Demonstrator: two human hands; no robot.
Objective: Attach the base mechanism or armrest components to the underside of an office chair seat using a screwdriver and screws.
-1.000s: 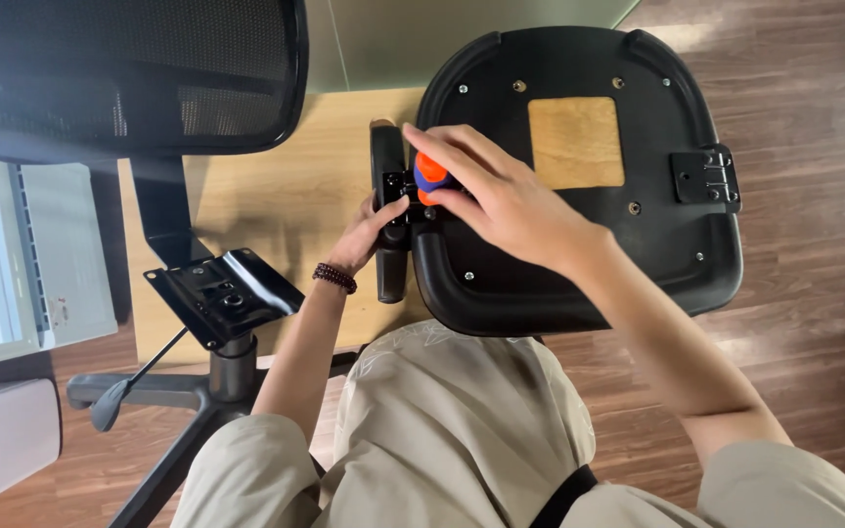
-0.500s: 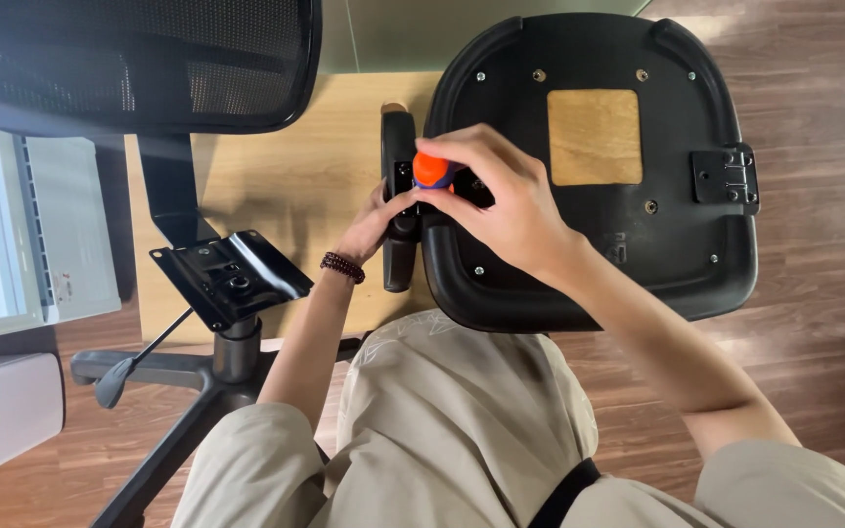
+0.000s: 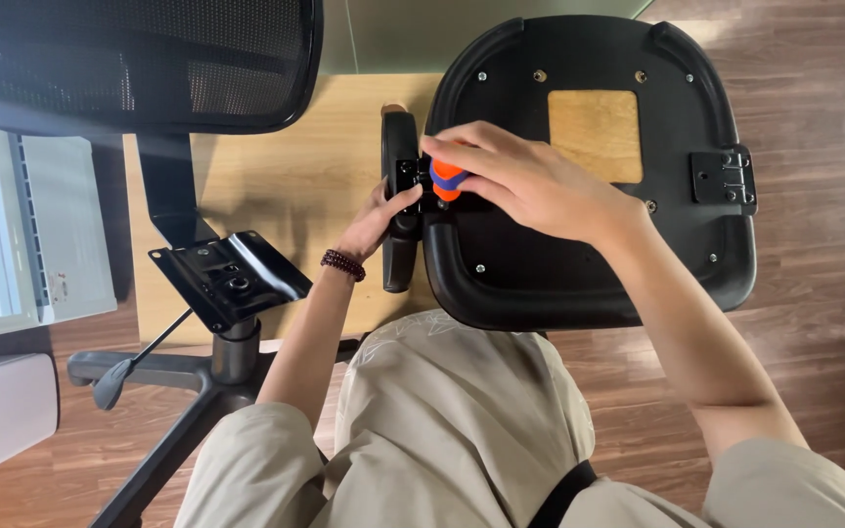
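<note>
Right hand (image 3: 530, 181) closed around orange screwdriver handle (image 3: 447, 179) at left edge of upturned seat (image 3: 589, 264). Left hand (image 3: 378, 217) gripping black armrest (image 3: 399, 210) against that edge. Likely rigid, light; best held at bracket.

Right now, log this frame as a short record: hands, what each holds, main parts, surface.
left hand: grips the black armrest at the left edge of the seat
right hand: closed on an orange-handled tool, tip hidden at the armrest bracket
seat pan: black, upside down, resting against the person's lap, bare wood patch in the middle
chair base: stands at left, tilt plate on top, mesh backrest attached
floor: dark wood planks, with a light board under the parts
</note>
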